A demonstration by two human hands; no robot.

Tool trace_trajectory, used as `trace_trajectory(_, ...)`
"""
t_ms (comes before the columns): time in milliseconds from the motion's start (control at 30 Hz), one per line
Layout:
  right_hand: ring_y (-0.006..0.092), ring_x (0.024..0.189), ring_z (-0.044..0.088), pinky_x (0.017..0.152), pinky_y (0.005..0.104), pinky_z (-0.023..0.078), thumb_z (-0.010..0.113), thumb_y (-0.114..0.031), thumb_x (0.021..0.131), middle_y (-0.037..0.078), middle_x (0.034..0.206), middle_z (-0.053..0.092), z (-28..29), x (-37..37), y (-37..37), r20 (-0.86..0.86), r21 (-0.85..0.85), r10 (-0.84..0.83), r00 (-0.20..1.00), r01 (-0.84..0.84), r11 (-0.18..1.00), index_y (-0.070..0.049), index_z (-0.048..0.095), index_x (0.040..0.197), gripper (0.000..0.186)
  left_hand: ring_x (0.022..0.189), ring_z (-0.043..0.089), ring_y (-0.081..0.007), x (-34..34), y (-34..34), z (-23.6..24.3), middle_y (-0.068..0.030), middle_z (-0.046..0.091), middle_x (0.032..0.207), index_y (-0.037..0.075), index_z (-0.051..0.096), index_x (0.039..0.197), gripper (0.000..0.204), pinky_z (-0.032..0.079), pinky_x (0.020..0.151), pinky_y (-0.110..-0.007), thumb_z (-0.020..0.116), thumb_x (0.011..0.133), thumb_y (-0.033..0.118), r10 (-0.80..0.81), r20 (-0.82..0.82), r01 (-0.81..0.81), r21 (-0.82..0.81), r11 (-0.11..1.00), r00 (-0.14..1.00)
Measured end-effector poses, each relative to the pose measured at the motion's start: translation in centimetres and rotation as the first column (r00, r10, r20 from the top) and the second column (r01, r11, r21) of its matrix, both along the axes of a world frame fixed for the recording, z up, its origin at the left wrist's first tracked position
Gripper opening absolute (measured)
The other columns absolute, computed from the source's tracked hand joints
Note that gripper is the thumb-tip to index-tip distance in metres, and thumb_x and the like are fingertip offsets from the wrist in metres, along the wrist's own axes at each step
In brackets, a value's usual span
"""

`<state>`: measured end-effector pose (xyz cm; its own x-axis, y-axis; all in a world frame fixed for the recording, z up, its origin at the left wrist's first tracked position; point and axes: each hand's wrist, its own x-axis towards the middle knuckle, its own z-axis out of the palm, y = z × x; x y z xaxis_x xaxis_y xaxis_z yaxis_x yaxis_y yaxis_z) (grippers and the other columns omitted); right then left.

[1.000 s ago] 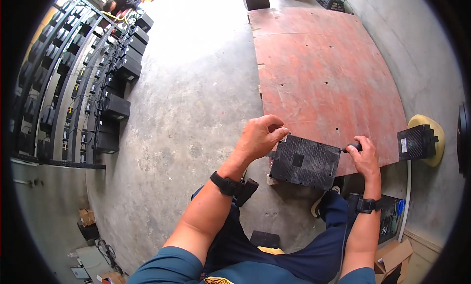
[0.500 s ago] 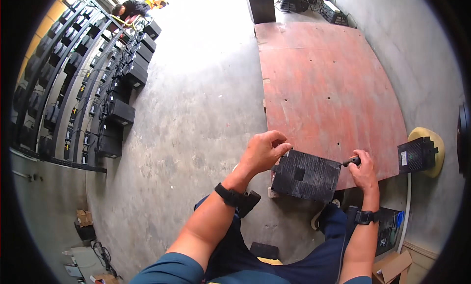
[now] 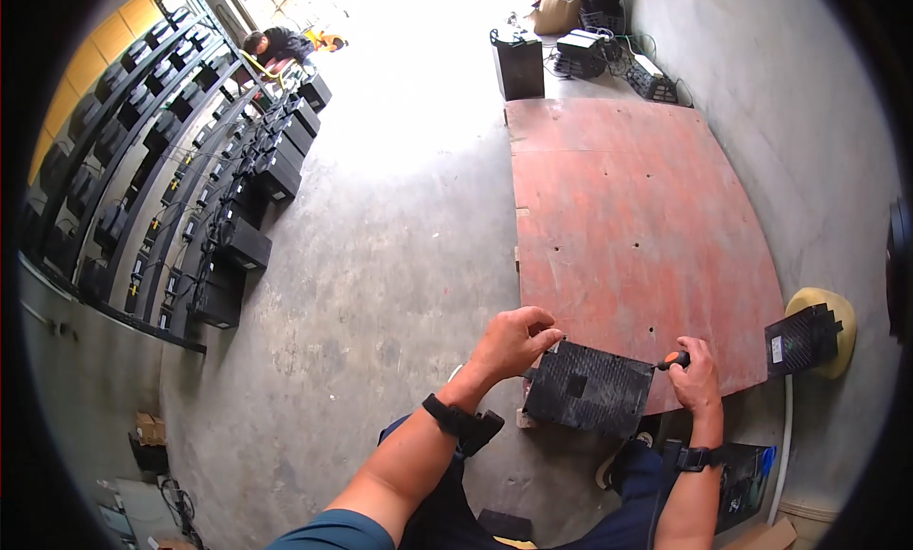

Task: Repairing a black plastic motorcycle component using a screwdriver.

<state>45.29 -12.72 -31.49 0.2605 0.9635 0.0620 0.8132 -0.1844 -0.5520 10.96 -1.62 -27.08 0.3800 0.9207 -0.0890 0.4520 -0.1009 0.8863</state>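
Observation:
A flat black ribbed box [image 3: 590, 390] lies at the near edge of a red board [image 3: 609, 236], partly overhanging it. My right hand [image 3: 696, 377] grips a screwdriver [image 3: 673, 360] with a black and orange handle. The screwdriver's tip points at the box's far right corner; whether it touches a screw is too small to see. Beside the far left corner of the box is my left hand [image 3: 514, 343], thumb and fingers drawn together in a pinch. What they hold, if anything, cannot be made out.
To the right, another black box [image 3: 804, 339] rests on a yellow stool [image 3: 842, 327] by the wall. A rack of black units and cables [image 3: 190, 189] stands on the left, with a person [image 3: 281, 46] bent down behind it. Black equipment [image 3: 518, 65] stands beyond the board.
The view has tilted up, so the board and my hands sit lower in the picture. The screwdriver's handle now shows its orange end. Both hands stay at the same corners of the box.

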Motion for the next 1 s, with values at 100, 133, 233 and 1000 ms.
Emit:
trace_trajectory(100, 0.0425, 0.103, 0.063, 0.089, 0.047, 0.052, 0.066, -0.014, 0.081, 0.022, 0.112, 0.065, -0.3, 0.3, 0.1, -0.014, 0.044, 0.045, 0.999, -0.044, 0.998, -0.003, 0.063, 0.115, 0.036, 0.078, 0.069, -0.0132, -0.1, 0.1, -0.5, -0.0095, 0.075, 0.087, -0.002, 0.071, 0.102, 0.023, 0.055, 0.072, -0.03, 0.074, 0.092, 0.019, -0.019, 0.017, 0.018, 0.023, 1.0, 1.0)
trace_trajectory(133, 0.0424, 0.102, 0.064, 0.088, 0.0473, 0.052, 0.067, -0.015, 0.082, 0.021, 0.11, 0.065, -0.1, 0.2, 0.0, -0.022, 0.001, 0.018, 1.0, -0.018, 1.0, -0.003, 0.064, 0.114, 0.035, 0.078, 0.069, -0.0132, -0.1, 0.1, -0.5, -0.0095, 0.075, 0.087, -0.002, 0.071, 0.102, 0.023, 0.055, 0.072, -0.03, 0.074, 0.092, 0.019, -0.016, 0.017, 0.016, 0.026, 1.0, 1.0)
trace_trajectory(233, 0.0422, 0.101, 0.064, 0.087, 0.0479, 0.052, 0.069, -0.018, 0.083, 0.021, 0.107, 0.066, 0.8, -0.3, 0.0, 0.019, -0.094, -0.055, 0.998, 0.056, 0.994, -0.004, 0.065, 0.113, 0.034, 0.079, 0.069, -0.013, 0.0, 0.0, -0.5, -0.0097, 0.075, 0.087, -0.002, 0.071, 0.102, 0.023, 0.055, 0.071, -0.03, 0.074, 0.092, 0.019, -0.012, 0.027, 0.011, 0.019, 1.0, 1.0)
trace_trajectory(1000, 0.042, 0.099, 0.064, 0.086, 0.0481, 0.052, 0.069, -0.018, 0.083, 0.021, 0.105, 0.066, 1.0, -0.7, -0.2, 0.061, -0.038, -0.032, 0.998, 0.034, 0.999, -0.003, 0.067, 0.107, 0.029, 0.079, 0.07, -0.0141, 0.1, 0.1, -0.3, -0.011, 0.075, 0.088, -0.003, 0.071, 0.104, 0.025, 0.056, 0.071, -0.03, 0.074, 0.091, 0.018, -0.025, -0.001, 0.025, 0.037, 0.999, 1.0)
